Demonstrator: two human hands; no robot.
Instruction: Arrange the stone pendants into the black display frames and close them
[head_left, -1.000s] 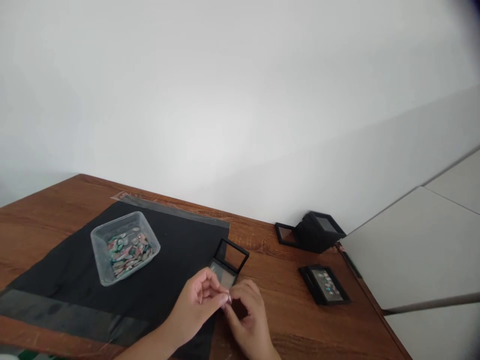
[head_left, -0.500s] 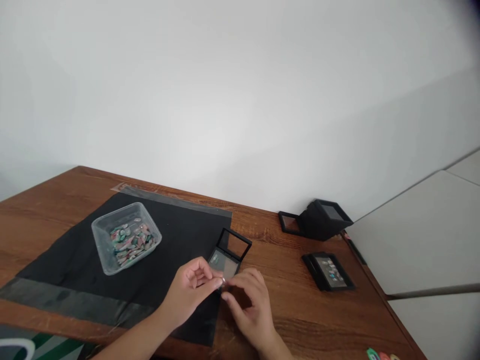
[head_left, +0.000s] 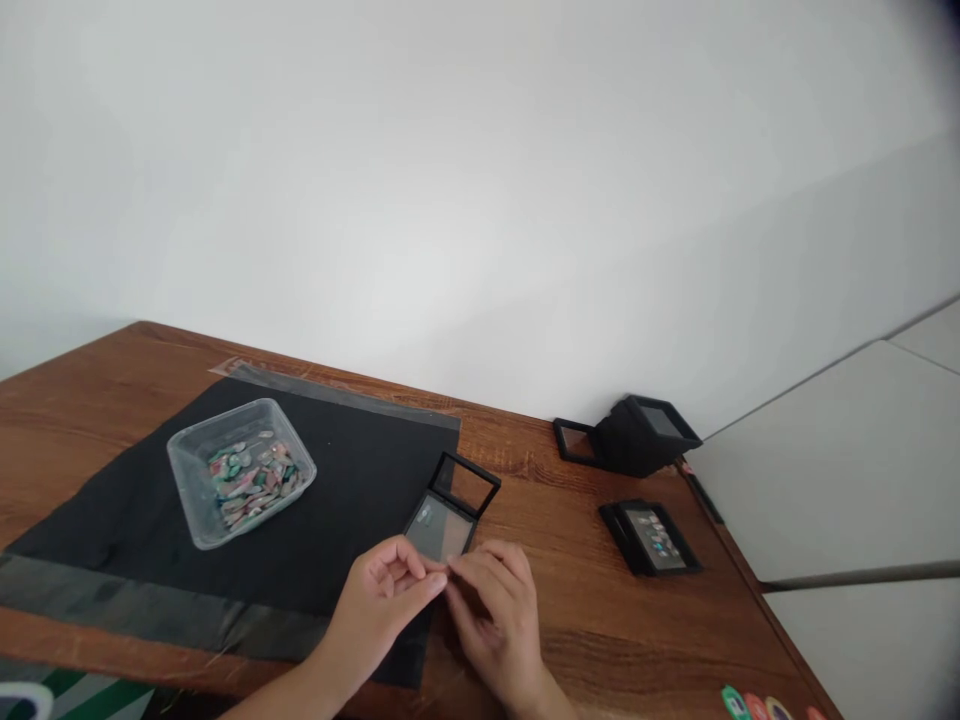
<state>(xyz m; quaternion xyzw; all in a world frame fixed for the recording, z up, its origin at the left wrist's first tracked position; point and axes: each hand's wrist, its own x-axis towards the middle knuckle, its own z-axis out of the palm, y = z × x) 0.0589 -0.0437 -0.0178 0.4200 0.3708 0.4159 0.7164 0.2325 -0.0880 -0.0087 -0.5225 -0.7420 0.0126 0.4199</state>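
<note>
My left hand (head_left: 382, 610) and my right hand (head_left: 499, 615) meet at the fingertips, in front of an opened black frame. Each is closed in a pinch, and whatever lies between the fingers is too small and hidden to name. Just beyond them the black frame (head_left: 487, 498) stands with its lid raised; a small pale piece (head_left: 426, 513) shows on its clear film (head_left: 450, 527). To the left, a clear plastic container (head_left: 191, 480) holds several flat green, pink and whitish pieces (head_left: 259, 482) on a black mat (head_left: 360, 450).
A stack of black frames (head_left: 637, 437) stands at the back right by the wall. Nearer lies a closed frame (head_left: 656, 538) with small pieces in it. Colourful round items (head_left: 757, 707) are at the bottom right edge. The wooden table (head_left: 570, 610) meets a white wall.
My fingertips have come together, and the small shiny piece seen between them before is now hidden. The view has shifted slightly, moving the container and mat a little left.
</note>
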